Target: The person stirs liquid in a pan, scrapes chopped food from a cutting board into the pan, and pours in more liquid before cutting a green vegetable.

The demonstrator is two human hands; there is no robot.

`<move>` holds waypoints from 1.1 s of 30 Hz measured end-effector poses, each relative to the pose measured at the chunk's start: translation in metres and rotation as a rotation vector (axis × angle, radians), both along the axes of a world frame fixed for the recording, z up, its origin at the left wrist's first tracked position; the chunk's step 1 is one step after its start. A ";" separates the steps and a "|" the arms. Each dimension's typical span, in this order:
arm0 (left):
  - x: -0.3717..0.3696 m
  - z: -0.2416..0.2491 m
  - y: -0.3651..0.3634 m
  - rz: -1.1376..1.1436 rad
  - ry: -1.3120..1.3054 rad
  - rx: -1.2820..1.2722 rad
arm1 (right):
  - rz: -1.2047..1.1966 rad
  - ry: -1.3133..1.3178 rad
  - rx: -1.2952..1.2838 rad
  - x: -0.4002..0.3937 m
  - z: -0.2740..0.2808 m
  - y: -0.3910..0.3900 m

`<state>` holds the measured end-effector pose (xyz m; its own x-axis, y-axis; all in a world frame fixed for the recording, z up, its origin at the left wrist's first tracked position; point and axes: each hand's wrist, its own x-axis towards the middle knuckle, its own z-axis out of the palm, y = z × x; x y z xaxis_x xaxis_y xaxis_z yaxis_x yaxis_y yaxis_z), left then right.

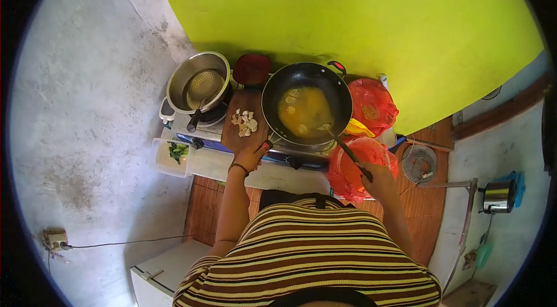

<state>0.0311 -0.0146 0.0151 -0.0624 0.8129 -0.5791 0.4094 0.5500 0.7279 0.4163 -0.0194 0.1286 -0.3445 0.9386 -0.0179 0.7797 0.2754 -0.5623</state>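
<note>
A black wok (277, 88) stands on the stove, with yellowish liquid (310, 104) and a few pale pieces in it. My left hand (248, 158) is closed at the wok's near side handle, beside the lower edge of a wooden cutting board (238, 143). Chopped whitish pieces (245, 122) lie on that board. In my right hand (376, 180) is the dark handle of a spatula (350, 152), whose blade dips into the liquid at the wok's near right side.
Left of the board, a steel pot (174, 88) holds a perforated skimmer (204, 86). A clear container (164, 162) with green leaves sits in front of it. Red plastic-covered containers (371, 101) flank the wok's right. A dark red bowl (252, 69) stands behind the board.
</note>
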 end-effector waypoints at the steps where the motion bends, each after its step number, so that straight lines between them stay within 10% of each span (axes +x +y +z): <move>1: 0.000 -0.002 0.000 -0.005 0.001 0.003 | -0.001 -0.004 0.002 0.002 0.005 -0.002; 33: 0.011 -0.003 -0.007 0.038 0.032 0.067 | 0.009 0.141 0.221 -0.062 -0.075 0.086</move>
<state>0.0426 -0.0215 0.0120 -0.1114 0.8464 -0.5208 0.4126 0.5161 0.7506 0.3546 0.0661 0.0538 -0.3377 0.9112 0.2359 0.6947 0.4104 -0.5907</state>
